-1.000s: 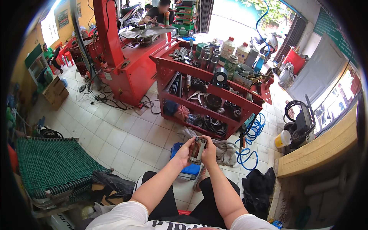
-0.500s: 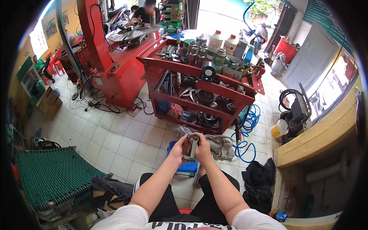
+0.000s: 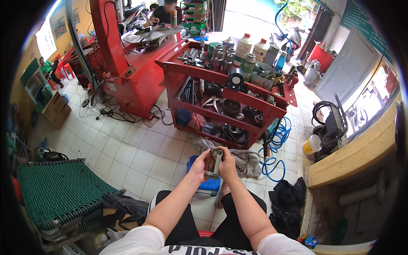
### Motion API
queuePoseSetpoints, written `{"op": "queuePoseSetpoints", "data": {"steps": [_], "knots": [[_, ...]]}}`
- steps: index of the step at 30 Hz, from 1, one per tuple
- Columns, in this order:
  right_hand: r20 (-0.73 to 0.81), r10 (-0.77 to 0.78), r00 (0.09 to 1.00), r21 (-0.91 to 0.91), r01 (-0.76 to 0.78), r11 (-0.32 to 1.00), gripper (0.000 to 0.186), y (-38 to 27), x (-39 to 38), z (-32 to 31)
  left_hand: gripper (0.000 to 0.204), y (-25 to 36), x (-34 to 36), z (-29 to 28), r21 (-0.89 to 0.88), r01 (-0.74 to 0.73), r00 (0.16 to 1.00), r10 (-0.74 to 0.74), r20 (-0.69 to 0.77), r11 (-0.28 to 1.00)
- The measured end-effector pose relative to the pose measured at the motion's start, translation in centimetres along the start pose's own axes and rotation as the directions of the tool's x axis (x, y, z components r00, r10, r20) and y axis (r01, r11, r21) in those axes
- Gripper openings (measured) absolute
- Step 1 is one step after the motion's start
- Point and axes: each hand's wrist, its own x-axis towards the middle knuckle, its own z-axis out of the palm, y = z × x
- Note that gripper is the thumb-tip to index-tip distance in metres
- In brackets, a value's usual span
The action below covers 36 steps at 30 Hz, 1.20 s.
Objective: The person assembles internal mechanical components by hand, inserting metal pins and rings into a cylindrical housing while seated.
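Note:
Between my two hands, above my knees, is a small rectangular metal part (image 3: pixel 212 165) with a grey frame and a reddish-brown hollow middle. What exact kind of part it is, I cannot make out. My left hand (image 3: pixel 200 165) grips its left side, thumb near the upper end. Along the right side and top edge, the fingers of my right hand (image 3: pixel 227 162) are closed round it. Below the hands a blue case (image 3: pixel 207 185) lies on the tiled floor, partly covered by my arms. A grey rag (image 3: pixel 246 163) is bunched just beyond them.
A red tool cart (image 3: pixel 199 73) with cans, bottles and tools stands ahead. Blue coiled hose (image 3: pixel 278 142) lies at its right. A green woven folding bed (image 3: pixel 59 191) is at left, dark cloth (image 3: pixel 287 197) at right. Farther back, a person (image 3: pixel 165 15) is by a red machine (image 3: pixel 134 91).
The metal part has turned slightly in my hands, showing more of its brownish inside. My view has shifted a little, so the surroundings sit slightly farther right. Both hands keep their hold.

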Motion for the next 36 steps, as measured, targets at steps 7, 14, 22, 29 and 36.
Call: {"op": "queuePoseSetpoints", "data": {"steps": [7,14,22,29,36], "knots": [[0.013,0.040,0.999,-0.014,-0.040,0.999,0.024,0.0,0.2,0.1,0.031,0.2,-0.5,0.8,0.005,-0.018,0.999,0.018,-0.049,1.000],[0.012,0.022,1.000,-0.037,-0.021,0.999,0.025,0.3,0.1,-0.2,0.038,0.1,-0.8,0.8,0.038,-0.002,0.998,0.005,-0.070,0.999],[0.047,0.079,0.996,-0.067,-0.075,0.995,0.030,0.5,0.3,-0.4,0.045,-0.1,0.4,-0.8,0.118,0.037,0.999,-0.034,-0.028,0.992],[0.057,0.052,0.997,-0.044,-0.049,0.998,0.031,0.2,0.4,-0.3,0.046,-0.2,0.5,-0.9,0.057,0.039,0.999,-0.039,-0.010,0.998],[0.047,0.119,0.992,-0.019,-0.118,0.993,0.029,-0.4,0.7,-0.5,0.040,-0.8,1.0,-1.7,-0.042,0.000,0.999,0.002,0.045,0.999]]}}
